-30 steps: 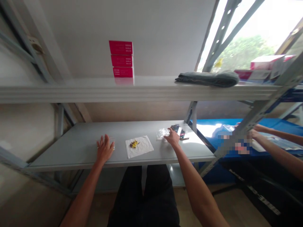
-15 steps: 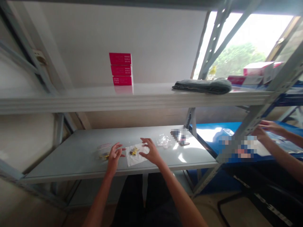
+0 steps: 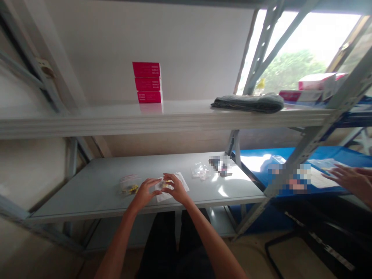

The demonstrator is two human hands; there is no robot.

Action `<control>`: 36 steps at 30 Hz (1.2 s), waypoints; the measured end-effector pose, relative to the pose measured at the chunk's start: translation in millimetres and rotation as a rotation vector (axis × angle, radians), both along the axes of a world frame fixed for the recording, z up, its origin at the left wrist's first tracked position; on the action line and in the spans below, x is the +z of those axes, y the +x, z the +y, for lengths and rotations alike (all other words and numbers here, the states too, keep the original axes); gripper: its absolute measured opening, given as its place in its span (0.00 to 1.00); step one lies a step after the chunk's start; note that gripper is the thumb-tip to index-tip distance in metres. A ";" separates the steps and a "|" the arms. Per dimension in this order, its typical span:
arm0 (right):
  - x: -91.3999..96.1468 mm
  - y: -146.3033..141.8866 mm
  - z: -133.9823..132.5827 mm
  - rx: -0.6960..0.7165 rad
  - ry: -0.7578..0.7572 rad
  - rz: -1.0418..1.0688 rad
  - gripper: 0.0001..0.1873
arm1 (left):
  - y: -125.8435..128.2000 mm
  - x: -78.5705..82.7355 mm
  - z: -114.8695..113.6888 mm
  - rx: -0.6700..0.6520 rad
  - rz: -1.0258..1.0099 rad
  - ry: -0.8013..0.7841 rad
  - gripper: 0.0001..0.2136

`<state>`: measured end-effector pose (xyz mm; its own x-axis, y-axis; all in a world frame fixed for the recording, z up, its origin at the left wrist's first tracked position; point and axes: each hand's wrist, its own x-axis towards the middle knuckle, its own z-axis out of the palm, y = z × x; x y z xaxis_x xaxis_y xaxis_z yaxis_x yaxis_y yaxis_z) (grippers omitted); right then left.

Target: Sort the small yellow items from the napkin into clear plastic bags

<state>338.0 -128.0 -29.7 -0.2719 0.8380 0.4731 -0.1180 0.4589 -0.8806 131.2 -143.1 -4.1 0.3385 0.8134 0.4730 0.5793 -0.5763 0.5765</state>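
Observation:
My left hand (image 3: 143, 194) and my right hand (image 3: 176, 189) meet over a white paper sheet (image 3: 172, 193) on the grey metal shelf (image 3: 87, 197). Their fingertips close around small yellow pieces (image 3: 165, 186), mostly hidden by my fingers. I cannot tell whether either hand holds one. Just left of my left hand lies a clear zip bag (image 3: 129, 185) with yellow and dark bits inside. A crumpled clear plastic bag (image 3: 200, 171) lies to the right of my right hand, out of reach of my fingers.
A pixelated dark object (image 3: 220, 166) lies beyond the clear bag. Above stands a shelf with several stacked pink boxes (image 3: 147, 82) and a folded grey cloth (image 3: 247, 103). To the right, a co-worker's hand (image 3: 348, 182) reaches over a blue table (image 3: 334, 155).
My hands have come together over the paper, from apart on either side of it. The view has shifted slightly. The co-worker's hand has moved lower and further right.

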 end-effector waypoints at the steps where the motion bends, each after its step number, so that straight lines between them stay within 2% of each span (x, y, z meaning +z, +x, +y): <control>1: 0.4 0.1 0.5 0.006 -0.009 0.016 0.36 | 1.2 0.0 0.0 -0.010 -0.036 -0.015 0.23; 3: 1.3 1.2 2.0 0.007 -0.010 0.030 0.35 | 2.0 -1.1 -0.1 -0.009 -0.099 -0.052 0.21; 5: 1.9 4.8 4.7 -0.057 0.018 -0.001 0.29 | 0.5 -4.8 0.4 0.047 -0.172 -0.078 0.22; 8: 1.9 15.0 11.7 -0.363 0.059 -0.175 0.13 | -4.4 -14.6 1.8 0.171 -0.281 -0.095 0.28; 10: 1.1 21.8 17.3 -0.547 0.051 -0.356 0.11 | -7.2 -21.9 2.1 0.197 -0.334 -0.125 0.29; 11: 0.6 24.1 19.8 -0.585 0.050 -0.447 0.12 | -8.0 -25.1 1.8 0.194 -0.352 -0.144 0.29; 16: -3.1 22.3 28.1 -0.525 0.125 -0.759 0.08 | -8.7 -33.5 -1.6 0.186 -0.348 -0.167 0.28; 22: -13.3 15.3 30.0 -0.536 0.103 -0.851 0.05 | -9.5 -35.4 -1.4 0.180 -0.317 -0.152 0.26; 26: -7.7 12.4 21.8 -0.534 0.147 -0.760 0.07 | -7.5 -33.9 -2.0 0.201 -0.306 -0.142 0.26; 29: 4.6 4.4 13.9 -0.403 0.156 -0.635 0.06 | -5.6 -32.6 -2.5 0.194 -0.293 -0.137 0.26; 32: 15.7 -7.1 9.4 -0.259 0.134 -0.603 0.05 | -4.8 -33.2 -2.5 0.185 -0.290 -0.129 0.26; 36: 19.6 -13.4 9.0 -0.160 0.101 -0.519 0.08 | -5.8 -36.8 -1.3 0.183 -0.304 -0.134 0.25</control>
